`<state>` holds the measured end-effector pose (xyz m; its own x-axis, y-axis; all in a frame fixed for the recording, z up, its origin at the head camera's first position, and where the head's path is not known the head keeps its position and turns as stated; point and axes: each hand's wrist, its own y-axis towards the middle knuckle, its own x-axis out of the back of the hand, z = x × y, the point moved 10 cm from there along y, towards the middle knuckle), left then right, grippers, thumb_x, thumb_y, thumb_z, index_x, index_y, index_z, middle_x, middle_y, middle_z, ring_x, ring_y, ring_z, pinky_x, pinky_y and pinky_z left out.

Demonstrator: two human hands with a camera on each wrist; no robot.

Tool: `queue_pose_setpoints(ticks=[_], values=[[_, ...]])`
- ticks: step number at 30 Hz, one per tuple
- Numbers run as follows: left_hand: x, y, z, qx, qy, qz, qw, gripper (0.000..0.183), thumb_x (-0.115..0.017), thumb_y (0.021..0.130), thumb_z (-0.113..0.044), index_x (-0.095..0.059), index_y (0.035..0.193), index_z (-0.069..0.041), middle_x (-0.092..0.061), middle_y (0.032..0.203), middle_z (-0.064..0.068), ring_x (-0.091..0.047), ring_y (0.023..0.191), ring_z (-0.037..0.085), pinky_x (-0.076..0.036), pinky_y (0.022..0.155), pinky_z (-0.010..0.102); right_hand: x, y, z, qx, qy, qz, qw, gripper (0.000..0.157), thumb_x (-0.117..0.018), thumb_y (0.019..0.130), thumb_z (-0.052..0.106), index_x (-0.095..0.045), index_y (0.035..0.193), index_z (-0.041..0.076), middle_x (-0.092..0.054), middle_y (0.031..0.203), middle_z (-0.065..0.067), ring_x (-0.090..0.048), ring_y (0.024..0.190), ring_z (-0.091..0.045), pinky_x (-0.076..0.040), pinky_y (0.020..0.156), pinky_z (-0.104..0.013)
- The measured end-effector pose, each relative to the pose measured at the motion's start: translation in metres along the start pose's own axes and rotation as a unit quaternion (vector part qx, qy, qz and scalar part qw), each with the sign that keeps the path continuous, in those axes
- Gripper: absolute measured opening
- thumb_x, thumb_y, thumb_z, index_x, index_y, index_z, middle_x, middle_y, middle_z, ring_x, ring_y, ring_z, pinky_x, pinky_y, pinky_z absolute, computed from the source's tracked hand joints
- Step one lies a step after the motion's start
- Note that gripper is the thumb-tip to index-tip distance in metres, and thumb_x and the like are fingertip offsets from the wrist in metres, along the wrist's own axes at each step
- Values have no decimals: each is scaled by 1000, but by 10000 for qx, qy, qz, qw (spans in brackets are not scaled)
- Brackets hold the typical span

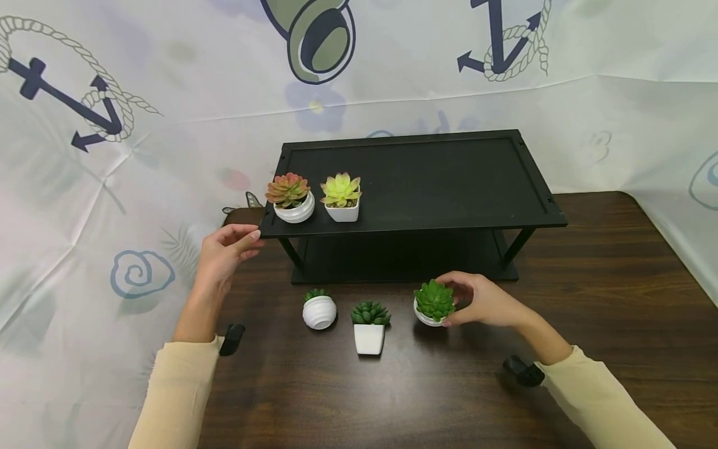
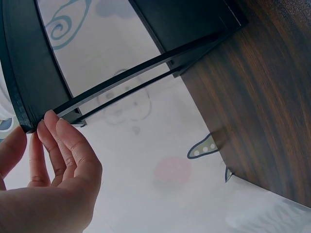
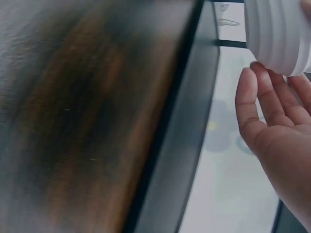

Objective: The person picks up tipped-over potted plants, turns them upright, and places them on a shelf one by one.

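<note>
My right hand (image 1: 487,302) grips a bright green potted succulent (image 1: 434,300) by its round white ribbed pot (image 3: 273,36), in front of the black shelf. The left hand (image 1: 224,252) pinches the front left corner of the shelf's upper board (image 1: 437,181), thumb on one side and fingers on the other in the left wrist view. On that board, at the left, stand a reddish succulent (image 1: 290,198) in a round white pot and a yellow-green succulent (image 1: 341,197) in a square one.
Between the hands, a small green succulent (image 1: 319,310) in a round white pot and a dark green succulent (image 1: 369,328) in a square white pot stand on the brown wood table (image 1: 314,399). The shelf has a lower board (image 1: 392,255). Behind hangs a printed white cloth (image 1: 404,68).
</note>
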<state>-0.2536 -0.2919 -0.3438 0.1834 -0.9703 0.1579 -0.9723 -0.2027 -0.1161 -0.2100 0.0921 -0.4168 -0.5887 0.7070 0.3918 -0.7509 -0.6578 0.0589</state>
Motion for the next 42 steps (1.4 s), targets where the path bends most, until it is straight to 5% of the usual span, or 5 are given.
queue_pose_setpoints(ticks=[26, 42], values=[[0, 0, 0, 31, 12, -2, 10000, 28, -67, 84, -17, -59, 104, 0, -58, 89, -2, -63, 79, 11, -51, 68, 18, 53, 15, 60, -606, -77, -806, 9949, 62, -81, 67, 9, -52, 121, 2, -57, 108, -11, -57, 92, -24, -50, 78, -33], [0, 0, 0, 64, -2, -16, 10000, 28, -67, 84, -17, -58, 105, 0, -59, 90, -2, -63, 78, 10, -51, 68, 18, 76, 41, 90, -918, -168, -1000, 9906, 59, -77, 73, 9, -49, 124, 2, -55, 108, -14, -59, 79, -27, -51, 72, -28]])
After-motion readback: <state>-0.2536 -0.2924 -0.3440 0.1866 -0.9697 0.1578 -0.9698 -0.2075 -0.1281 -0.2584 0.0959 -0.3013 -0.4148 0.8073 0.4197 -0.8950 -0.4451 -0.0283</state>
